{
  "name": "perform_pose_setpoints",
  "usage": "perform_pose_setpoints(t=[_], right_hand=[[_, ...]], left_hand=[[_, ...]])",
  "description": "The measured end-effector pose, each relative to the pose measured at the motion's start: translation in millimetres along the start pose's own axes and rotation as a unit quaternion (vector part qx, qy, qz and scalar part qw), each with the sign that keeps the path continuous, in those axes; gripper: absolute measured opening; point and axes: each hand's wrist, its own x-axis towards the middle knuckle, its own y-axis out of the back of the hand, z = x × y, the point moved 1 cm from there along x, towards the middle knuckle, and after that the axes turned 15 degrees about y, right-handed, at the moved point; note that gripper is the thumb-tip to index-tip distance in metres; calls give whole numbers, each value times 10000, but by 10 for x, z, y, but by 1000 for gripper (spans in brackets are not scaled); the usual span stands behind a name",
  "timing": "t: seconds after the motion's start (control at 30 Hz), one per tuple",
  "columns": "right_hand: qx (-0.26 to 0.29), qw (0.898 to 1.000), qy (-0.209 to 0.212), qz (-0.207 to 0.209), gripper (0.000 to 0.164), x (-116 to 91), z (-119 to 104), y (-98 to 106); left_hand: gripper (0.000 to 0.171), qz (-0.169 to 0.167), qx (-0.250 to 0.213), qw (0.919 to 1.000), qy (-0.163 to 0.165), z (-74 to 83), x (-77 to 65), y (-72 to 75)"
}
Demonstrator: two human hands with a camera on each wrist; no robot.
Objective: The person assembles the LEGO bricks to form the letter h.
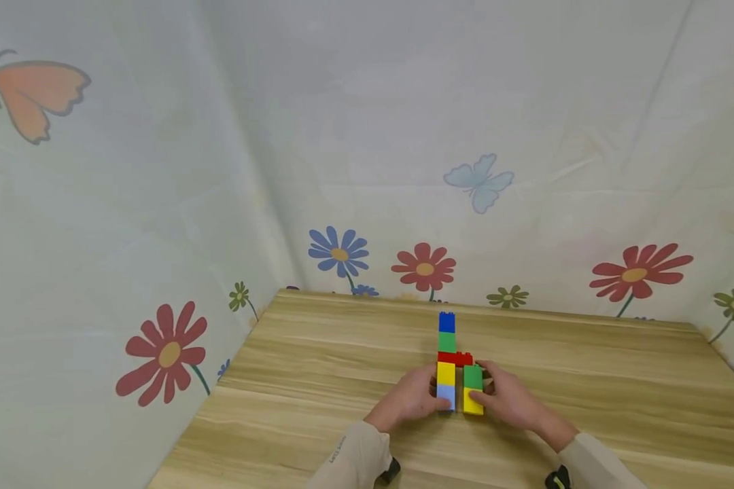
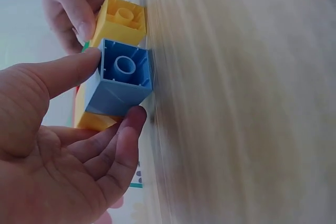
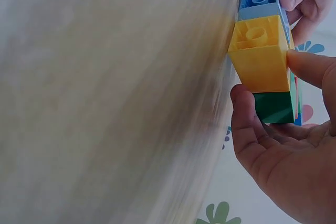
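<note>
A building-block construction lies on the wooden table. Its column runs from a dark blue brick (image 1: pixel 446 322) through a green brick (image 1: pixel 446 341) to a long red brick (image 1: pixel 455 358). Below the red one, on the left, come a yellow brick (image 1: pixel 446 373) and a light blue brick (image 2: pixel 118 95). My left hand (image 1: pixel 413 395) holds this left leg, thumb on the light blue brick and fingers along its outer side. With thumb and fingers, my right hand (image 1: pixel 514 399) grips a second yellow brick (image 3: pixel 262 66) joined to a darker green brick (image 3: pixel 275 107), close under the red brick's right end.
The wood-grain table (image 1: pixel 318 339) stretches out on both sides of the hands. Behind it and at the left hangs a pale curtain (image 1: pixel 367 136) printed with flowers and butterflies. Dark straps (image 1: pixel 558 477) show at both wrists.
</note>
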Motion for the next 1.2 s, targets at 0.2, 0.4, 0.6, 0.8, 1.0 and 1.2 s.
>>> perform_pose_setpoints(t=[0.2, 0.4, 0.6, 0.8, 1.0, 1.2], right_hand=[[194, 9998, 19, 6, 62, -11, -3, -13], [155, 9998, -5, -146, 64, 0, 23, 3], [75, 9997, -3, -251, 64, 3, 17, -4], [71, 9995, 67, -300, 64, 24, 58, -2], [90, 9990, 190, -389, 74, 33, 109, 22], [258, 9977, 216, -592, 90, 10, 73, 63]], left_hand=[[52, -77, 34, 9999, -131, 3, 0, -5], [58, -107, 165, 9997, -172, 6, -7, 0], [63, -190, 229, 9995, -57, -10, -9, 9], [63, -159, 355, 9992, -27, -6, 15, 13], [63, -138, 344, 9993, -62, 1, 32, 17], [61, -238, 158, 9996, 65, -6, 52, 14]])
